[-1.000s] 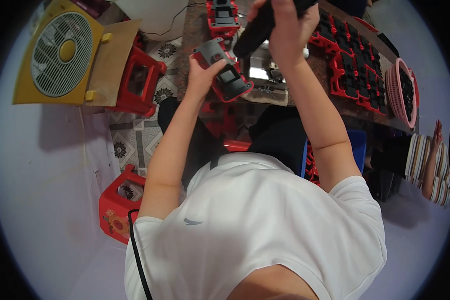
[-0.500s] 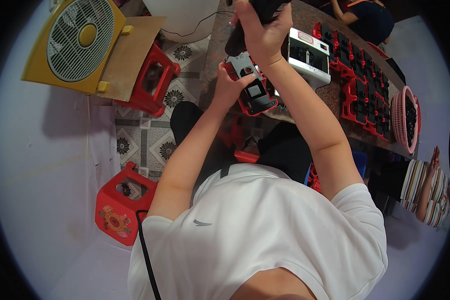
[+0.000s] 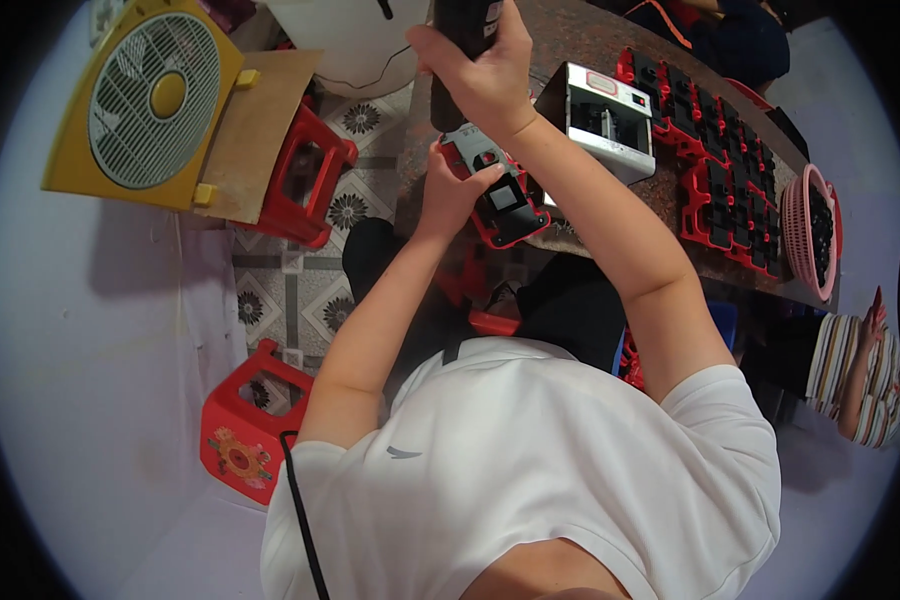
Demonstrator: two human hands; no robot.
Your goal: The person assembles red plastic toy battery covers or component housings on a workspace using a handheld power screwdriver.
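Note:
A red and black plastic housing (image 3: 510,220) with a grey plate on it lies at the near left corner of the table. My left hand (image 3: 448,190) grips its left side, thumb stretched over the grey plate. Above its far end, my right hand (image 3: 490,85) is wrapped round a black power screwdriver (image 3: 466,28). The tool's body points down toward the housing; its tip is hidden, so contact cannot be judged. Just right of my right forearm stands a white screw feeder (image 3: 610,130) with a dark open front.
Rows of red and black housings (image 3: 715,200) cover the table's right part, with a pink basket (image 3: 794,230) of small black parts beyond. Red stools (image 3: 240,440) and a yellow fan (image 3: 60,150) stand left. Other people (image 3: 860,370) are at the right and far side.
My right hand and the screwdriver have shifted left and a little lower in the picture. My left hand still grips the housing. The whole view has also moved slightly.

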